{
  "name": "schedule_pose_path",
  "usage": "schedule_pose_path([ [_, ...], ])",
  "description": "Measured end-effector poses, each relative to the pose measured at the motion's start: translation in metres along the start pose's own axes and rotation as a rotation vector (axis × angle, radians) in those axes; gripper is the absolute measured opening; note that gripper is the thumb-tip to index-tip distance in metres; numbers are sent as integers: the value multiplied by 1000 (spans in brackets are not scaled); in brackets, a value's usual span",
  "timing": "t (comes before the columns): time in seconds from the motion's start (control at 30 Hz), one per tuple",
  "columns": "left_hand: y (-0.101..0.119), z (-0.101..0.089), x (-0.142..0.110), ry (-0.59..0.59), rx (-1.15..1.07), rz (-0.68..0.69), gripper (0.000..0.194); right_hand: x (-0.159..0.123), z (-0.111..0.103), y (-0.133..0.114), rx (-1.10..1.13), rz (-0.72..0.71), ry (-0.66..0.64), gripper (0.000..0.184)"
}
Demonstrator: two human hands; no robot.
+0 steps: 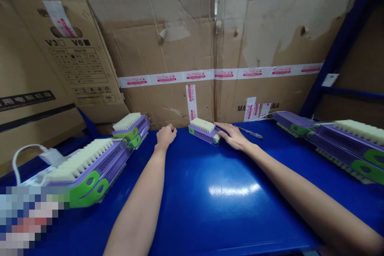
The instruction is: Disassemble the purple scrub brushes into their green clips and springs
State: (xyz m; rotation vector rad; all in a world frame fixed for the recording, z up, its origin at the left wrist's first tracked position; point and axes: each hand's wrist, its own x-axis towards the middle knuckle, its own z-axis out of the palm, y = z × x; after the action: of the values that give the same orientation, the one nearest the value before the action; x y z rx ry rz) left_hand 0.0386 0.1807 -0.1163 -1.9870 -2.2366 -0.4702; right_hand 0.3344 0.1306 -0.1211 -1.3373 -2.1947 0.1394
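Observation:
A small purple block (210,135) with cream bristle-like teeth on top and a green tab lies at the back middle of the blue table. My right hand (233,135) reaches its right end, fingers stretched out flat and seeming to touch it. My left hand (166,136) rests on the table left of the block, apart from it. Its fingers are curled closed, and anything inside them is hidden. Just beyond my right hand lies a screwdriver (253,133) with a clear handle.
Similar purple and green toothed units stand at left (90,164), back left (132,126) and right (339,140). A white cable (16,164) loops at the left. Taped cardboard (168,48) walls the back of the blue table (192,208). A blue post (333,48) rises at right.

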Motion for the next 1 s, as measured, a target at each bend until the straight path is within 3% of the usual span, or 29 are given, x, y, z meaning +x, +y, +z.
schedule_pose_path([
  [0.2, 0, 1, 0, 10, 0, 4, 27, -3, 4, -1, -47, 74, -53, 83],
  [0.37, 5, -4, -6, 36, -6, 49, 34, -2, 6, -7, -211, 2, 2, 79],
  [0.43, 9, -6, -9, 99, -12, 102, 39, -1, 6, -7, -291, -64, 61, 79],
  [0.53, 16, -10, -14, 281, -9, 295, 49, 0, 7, -6, -375, -155, 139, 79],
  [0.63, 23, -11, -15, 435, 15, 603, 68, 1, 9, -6, -420, -229, 195, 77],
  [0.77, 34, -8, -19, 507, 59, 945, 81, 3, 11, -6, -455, -303, 229, 74],
  [0.87, 41, -6, -24, 492, 118, 1033, 78, 4, 12, -4, -450, -379, 234, 73],
  [1.0, 44, -4, -28, 465, 199, 1022, 67, 5, 12, -2, -432, -465, 249, 72],
])
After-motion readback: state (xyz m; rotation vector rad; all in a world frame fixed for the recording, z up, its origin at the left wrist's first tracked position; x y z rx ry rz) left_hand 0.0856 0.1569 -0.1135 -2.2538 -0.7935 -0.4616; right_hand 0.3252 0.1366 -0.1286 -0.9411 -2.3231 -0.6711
